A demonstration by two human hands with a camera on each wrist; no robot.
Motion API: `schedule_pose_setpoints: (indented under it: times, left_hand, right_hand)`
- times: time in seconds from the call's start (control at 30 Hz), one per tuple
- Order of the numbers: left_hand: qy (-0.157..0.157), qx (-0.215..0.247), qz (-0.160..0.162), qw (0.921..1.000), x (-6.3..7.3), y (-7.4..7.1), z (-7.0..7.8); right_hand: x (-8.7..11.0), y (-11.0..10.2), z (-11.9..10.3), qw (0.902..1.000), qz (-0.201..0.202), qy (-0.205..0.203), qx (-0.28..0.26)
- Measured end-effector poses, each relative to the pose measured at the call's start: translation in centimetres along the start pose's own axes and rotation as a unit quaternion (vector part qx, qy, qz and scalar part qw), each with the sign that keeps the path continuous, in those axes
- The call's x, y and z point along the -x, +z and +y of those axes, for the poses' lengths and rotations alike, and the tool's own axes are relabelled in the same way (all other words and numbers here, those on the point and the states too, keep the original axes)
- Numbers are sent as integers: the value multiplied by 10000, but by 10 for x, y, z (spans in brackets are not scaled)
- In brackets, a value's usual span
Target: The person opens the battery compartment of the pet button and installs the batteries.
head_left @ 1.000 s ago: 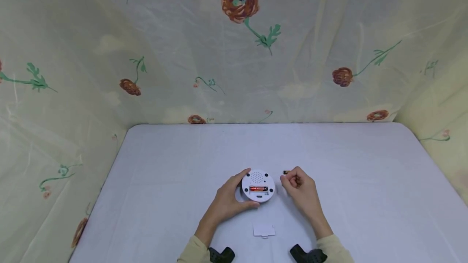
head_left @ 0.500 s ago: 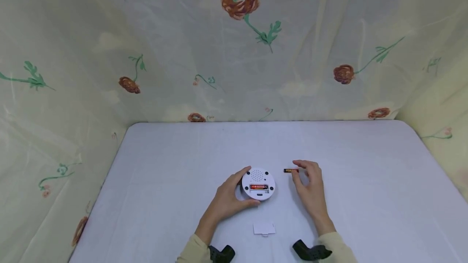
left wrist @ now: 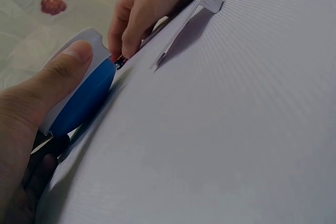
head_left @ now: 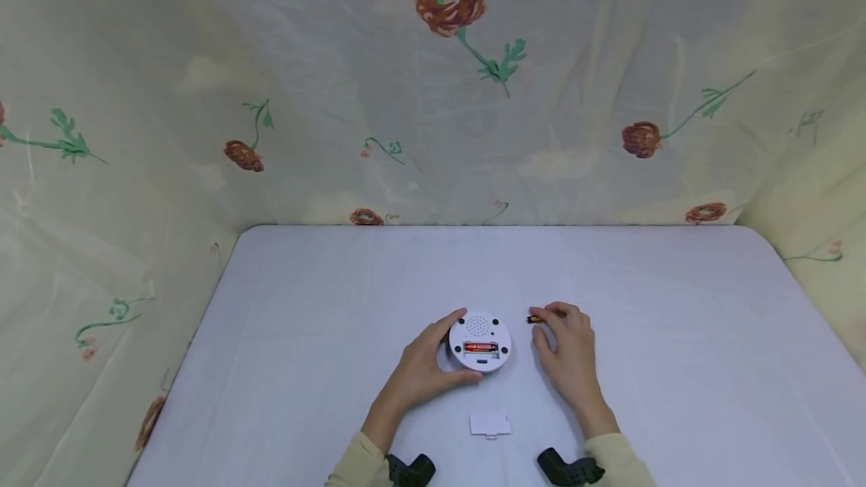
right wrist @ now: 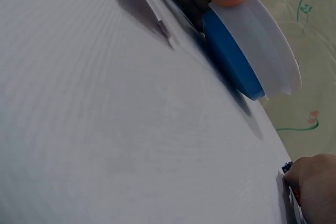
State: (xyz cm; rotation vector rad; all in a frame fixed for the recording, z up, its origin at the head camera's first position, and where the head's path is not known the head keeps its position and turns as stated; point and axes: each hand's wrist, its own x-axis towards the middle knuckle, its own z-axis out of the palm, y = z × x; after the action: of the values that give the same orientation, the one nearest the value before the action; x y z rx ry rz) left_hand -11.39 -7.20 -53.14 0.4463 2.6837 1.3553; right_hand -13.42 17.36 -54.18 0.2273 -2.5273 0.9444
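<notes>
My left hand grips a round white device by its left edge, thumb at the near rim and fingers at the far rim. Its underside faces up, with speaker holes, dark feet and an uncovered battery compartment holding one red battery. In the left wrist view the device shows a blue lower part close over the table. To the right, my right hand pinches a loose black-and-orange battery at the tabletop; the fingers hide most of it. A black end of this battery shows in the right wrist view.
A small white battery cover with a tab lies nearer to me, between the forearms. White cloth covers the table. Flower-patterned curtains hang behind it and at both sides. A black wrist mount sits at each sleeve.
My right hand opened and drew back to the right, uncovering the loose battery, then came back and closed its fingers on it. The left hand keeps its grip on the device.
</notes>
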Motion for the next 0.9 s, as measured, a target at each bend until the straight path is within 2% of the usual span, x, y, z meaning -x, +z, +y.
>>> schedule_pose_setpoints:
  times: [0.5, 0.9]
  left_hand:
    - [34, -9, -1, 10000, -1, 0, -2]
    - [-5, -18, -24, 10000, 0, -1, 1]
  right_hand:
    - [0, -1, -5, 9996, 49, -2, 270]
    - [-1, -3, -5, 9997, 234, 31, 71]
